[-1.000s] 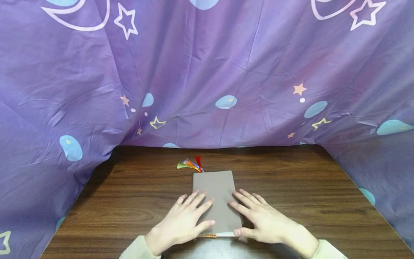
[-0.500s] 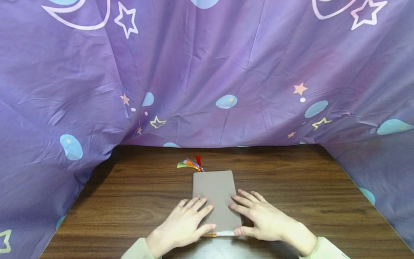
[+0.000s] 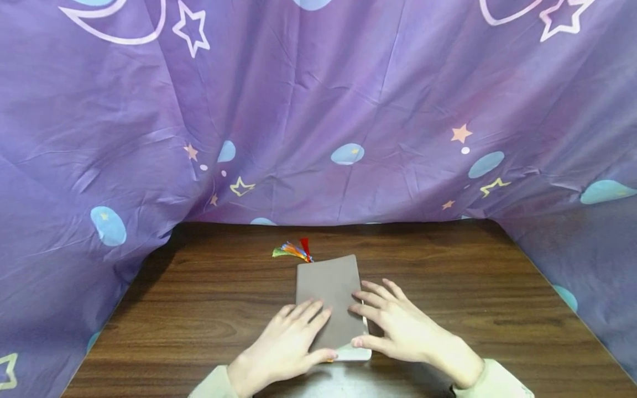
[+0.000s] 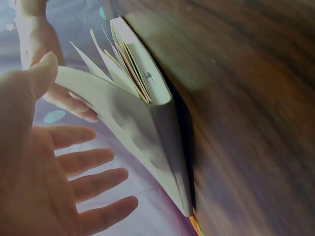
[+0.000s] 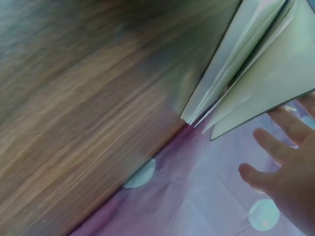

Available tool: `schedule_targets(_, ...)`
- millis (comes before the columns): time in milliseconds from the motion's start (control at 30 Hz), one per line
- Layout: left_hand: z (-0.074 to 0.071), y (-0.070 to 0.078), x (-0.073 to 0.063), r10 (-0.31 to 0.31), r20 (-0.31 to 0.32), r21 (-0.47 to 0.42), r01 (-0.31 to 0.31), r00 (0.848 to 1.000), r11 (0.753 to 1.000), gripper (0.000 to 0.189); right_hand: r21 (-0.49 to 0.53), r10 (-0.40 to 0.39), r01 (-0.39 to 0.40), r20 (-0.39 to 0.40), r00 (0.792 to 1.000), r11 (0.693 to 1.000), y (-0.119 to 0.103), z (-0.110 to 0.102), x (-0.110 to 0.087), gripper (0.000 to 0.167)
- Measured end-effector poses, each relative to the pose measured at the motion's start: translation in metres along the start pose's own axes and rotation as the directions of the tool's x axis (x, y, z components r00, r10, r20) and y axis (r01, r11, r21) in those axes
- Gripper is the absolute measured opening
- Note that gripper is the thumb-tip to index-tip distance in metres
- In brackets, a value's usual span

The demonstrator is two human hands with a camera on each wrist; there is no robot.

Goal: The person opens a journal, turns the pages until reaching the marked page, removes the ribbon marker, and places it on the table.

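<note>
A grey-covered notebook (image 3: pixel 327 281) lies on the table, its front cover tilted up along the right side. In the left wrist view, loose pages (image 4: pixel 114 66) fan out beneath the cover. My left hand (image 3: pixel 286 342) rests on the cover's left half with straight, spread fingers. At the right edge, my right hand (image 3: pixel 410 326) holds the raised cover, with fingers on its outer face and thumb at the near corner. The pale inner side of the cover (image 5: pixel 275 81) shows in the right wrist view; that hand's thumb is hidden there.
Multicoloured tassels (image 3: pixel 292 251) stick out at the notebook's far left corner. The brown wood-grain table (image 3: pixel 473 276) surrounds the notebook. A purple cloth (image 3: pixel 298 110) with stars and moons hangs at the back and sides.
The notebook's cover has risen at its right edge, baring white at the near right. My right hand has moved slightly up and left with it. The left hand stays on the cover.
</note>
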State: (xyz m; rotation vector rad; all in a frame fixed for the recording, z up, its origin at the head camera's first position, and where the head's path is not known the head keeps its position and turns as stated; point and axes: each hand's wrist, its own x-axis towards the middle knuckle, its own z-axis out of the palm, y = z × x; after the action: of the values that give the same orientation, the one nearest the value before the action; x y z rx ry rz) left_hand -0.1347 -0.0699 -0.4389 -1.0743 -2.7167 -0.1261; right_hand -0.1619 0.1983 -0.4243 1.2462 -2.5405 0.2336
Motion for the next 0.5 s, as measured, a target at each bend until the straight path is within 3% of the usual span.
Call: schedule_targets(500,-0.005,0.008,0.013,-0.012,-0.030,-0.003,0.012,0.999,1.000,0.079,-0.012,-0.012,0.011,-0.071,0.997,1.000,-0.006,-0.004,0.016,0.065)
